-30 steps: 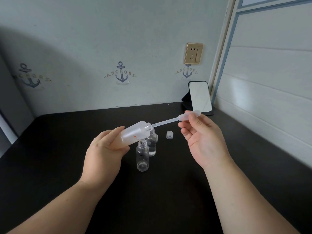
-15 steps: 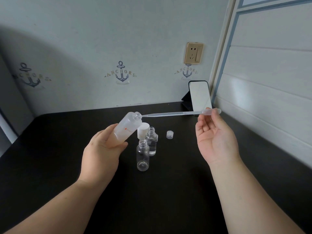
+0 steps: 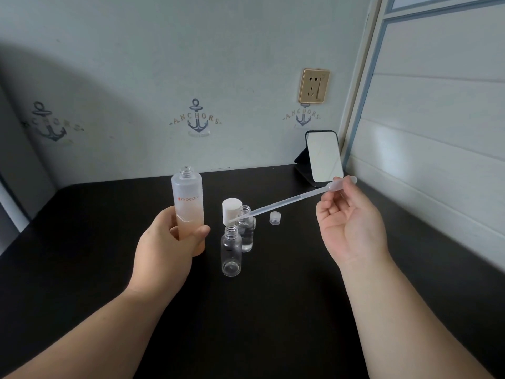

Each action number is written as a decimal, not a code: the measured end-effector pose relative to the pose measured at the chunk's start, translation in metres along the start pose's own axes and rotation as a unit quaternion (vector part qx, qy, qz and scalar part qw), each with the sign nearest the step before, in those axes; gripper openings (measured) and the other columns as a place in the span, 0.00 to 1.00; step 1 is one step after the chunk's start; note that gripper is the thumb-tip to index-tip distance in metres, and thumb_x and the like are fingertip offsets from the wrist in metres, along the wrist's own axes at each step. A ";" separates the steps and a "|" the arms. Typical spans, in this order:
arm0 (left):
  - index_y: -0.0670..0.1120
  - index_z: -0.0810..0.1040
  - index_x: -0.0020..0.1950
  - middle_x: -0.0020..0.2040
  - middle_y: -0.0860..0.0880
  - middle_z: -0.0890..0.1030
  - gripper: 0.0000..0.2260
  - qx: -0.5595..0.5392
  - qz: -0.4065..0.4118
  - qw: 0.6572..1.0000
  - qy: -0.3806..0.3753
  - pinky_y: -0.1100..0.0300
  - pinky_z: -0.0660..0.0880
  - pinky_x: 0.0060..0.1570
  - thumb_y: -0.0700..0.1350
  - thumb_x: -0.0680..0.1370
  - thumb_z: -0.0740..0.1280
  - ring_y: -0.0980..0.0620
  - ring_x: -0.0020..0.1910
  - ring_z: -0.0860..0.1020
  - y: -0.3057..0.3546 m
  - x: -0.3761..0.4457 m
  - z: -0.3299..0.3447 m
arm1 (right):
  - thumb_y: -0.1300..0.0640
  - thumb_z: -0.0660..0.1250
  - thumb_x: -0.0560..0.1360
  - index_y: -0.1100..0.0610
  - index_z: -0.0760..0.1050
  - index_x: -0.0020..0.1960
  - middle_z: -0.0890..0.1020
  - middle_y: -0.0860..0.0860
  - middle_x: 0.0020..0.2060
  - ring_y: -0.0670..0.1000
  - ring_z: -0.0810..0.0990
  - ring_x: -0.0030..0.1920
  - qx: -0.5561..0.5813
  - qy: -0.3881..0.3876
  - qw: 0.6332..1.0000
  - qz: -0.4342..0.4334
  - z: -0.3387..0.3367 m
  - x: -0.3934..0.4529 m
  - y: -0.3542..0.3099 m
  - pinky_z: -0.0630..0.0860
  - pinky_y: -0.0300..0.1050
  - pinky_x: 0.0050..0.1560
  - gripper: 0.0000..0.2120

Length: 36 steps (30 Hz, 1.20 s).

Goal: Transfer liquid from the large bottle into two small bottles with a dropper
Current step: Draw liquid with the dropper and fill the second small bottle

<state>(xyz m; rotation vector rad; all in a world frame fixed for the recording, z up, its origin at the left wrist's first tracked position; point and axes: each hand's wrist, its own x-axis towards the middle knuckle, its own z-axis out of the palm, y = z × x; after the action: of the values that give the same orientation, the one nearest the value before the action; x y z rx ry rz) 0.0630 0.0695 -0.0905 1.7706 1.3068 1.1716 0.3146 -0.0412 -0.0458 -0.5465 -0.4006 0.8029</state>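
My left hand (image 3: pixel 164 246) grips the large frosted bottle (image 3: pixel 188 203) upright, uncapped, above the black table (image 3: pixel 273 310). My right hand (image 3: pixel 352 222) pinches the bulb of a clear plastic dropper (image 3: pixel 287 201), whose tip slants down to the left, over the small bottles. Two small clear bottles stand open in the middle: the near one (image 3: pixel 231 253) looks empty, the far one (image 3: pixel 246 231) holds some clear liquid.
The large bottle's white cap (image 3: pixel 231 210) stands behind the small bottles. A small clear cap (image 3: pixel 275 217) lies to their right. A folding mirror (image 3: pixel 322 157) leans at the back right corner beside the panelled wall. A wall socket (image 3: pixel 314 85) is above it.
The dropper has come out of the large bottle. My left hand has turned that bottle from tilted to upright. My right hand has swung the dropper tip down toward the small bottles.
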 end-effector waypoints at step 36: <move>0.67 0.68 0.58 0.47 0.66 0.80 0.22 0.112 0.147 0.961 -0.205 0.73 0.73 0.38 0.66 0.68 0.71 0.69 0.47 0.76 0.021 -0.028 -0.005 | 0.58 0.70 0.77 0.56 0.86 0.41 0.82 0.51 0.37 0.47 0.78 0.34 -0.028 -0.014 0.999 -0.010 -0.004 0.004 0.001 0.76 0.38 0.37 0.08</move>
<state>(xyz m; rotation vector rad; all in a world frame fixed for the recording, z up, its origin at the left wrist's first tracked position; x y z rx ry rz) 0.0631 0.0359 -0.0777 2.2864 0.9810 0.7579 0.3184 -0.0392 -0.0485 -0.5840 -0.4548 0.7832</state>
